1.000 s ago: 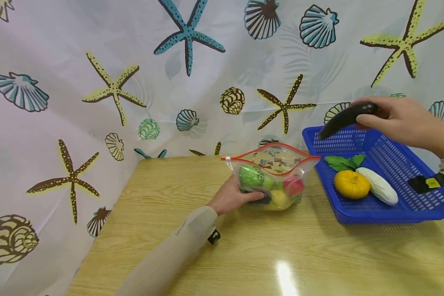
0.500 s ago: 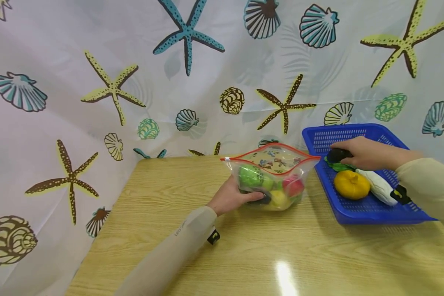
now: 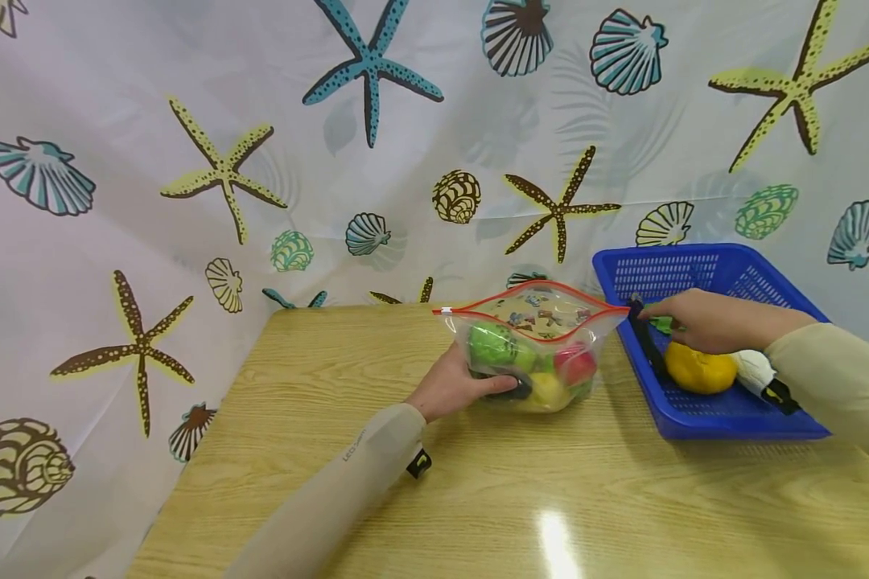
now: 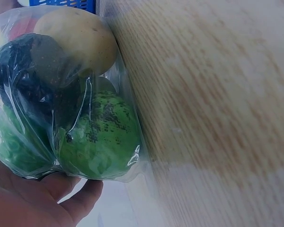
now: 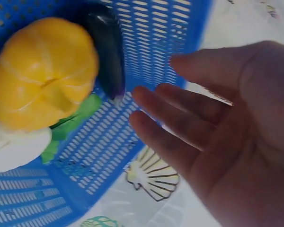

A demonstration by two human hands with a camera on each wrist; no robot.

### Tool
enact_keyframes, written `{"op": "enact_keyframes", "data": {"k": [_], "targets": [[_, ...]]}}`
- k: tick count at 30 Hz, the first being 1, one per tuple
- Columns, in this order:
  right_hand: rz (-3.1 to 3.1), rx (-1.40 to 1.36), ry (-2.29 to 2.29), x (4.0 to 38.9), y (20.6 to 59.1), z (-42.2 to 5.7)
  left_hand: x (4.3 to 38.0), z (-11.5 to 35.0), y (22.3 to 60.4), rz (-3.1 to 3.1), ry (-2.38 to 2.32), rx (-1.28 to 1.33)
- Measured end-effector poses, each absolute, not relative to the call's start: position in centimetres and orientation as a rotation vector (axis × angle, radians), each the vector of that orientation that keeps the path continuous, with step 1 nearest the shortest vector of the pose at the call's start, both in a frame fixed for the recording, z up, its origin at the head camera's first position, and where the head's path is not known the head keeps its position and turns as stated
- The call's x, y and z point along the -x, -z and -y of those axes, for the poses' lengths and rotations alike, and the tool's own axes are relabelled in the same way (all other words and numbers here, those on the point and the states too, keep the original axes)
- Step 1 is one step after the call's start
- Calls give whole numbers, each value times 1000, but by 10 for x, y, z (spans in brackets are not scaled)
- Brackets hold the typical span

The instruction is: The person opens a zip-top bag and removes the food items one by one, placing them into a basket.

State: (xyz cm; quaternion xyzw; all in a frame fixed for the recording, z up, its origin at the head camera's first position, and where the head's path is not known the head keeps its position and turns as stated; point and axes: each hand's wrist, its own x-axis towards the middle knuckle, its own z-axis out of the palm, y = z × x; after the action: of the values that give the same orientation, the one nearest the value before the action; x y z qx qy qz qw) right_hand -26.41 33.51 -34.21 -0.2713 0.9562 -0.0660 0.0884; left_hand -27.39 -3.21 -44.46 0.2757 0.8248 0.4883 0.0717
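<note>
In the head view my left hand [image 3: 467, 386] grips the left side of a clear zip bag [image 3: 546, 363], its thumb across the front. The bag stands with its red-edged mouth spread. Through the film in the left wrist view show a potato [image 4: 80, 40], a dark lumpy vegetable [image 4: 35, 71] and green produce [image 4: 102, 139]. My right hand [image 3: 713, 318] is over the blue basket [image 3: 742, 430], fingers loosely spread and holding nothing in the right wrist view. Just beyond its fingertips an eggplant [image 5: 109, 52] lies along the basket's left wall.
Beside the eggplant in the basket are a yellow pumpkin [image 3: 701, 371], a white oblong vegetable [image 3: 753, 371] and green leaves [image 5: 73, 123]. The basket is right of the bag on a wooden table [image 3: 550, 482]. A shell-patterned cloth [image 3: 405, 161] hangs behind.
My right hand has lowered the eggplant into the basket and let go of it. The pumpkin has shifted slightly right. My left hand and the bag stay put.
</note>
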Motion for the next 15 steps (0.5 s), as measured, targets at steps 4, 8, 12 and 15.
{"op": "enact_keyframes", "data": {"k": [4, 8, 12, 15], "targets": [[-3047, 845, 229, 260, 319, -317, 266, 33, 434, -2462, -1489, -830], [-3264, 1050, 283, 251, 291, -290, 257, 34, 422, -2443, -1513, -830], [-3269, 1367, 381, 245, 276, -258, 253, 33, 417, -2434, -1513, -807], [-3129, 1464, 375, 242, 276, -233, 254, 33, 416, -2425, -1518, -806]]}}
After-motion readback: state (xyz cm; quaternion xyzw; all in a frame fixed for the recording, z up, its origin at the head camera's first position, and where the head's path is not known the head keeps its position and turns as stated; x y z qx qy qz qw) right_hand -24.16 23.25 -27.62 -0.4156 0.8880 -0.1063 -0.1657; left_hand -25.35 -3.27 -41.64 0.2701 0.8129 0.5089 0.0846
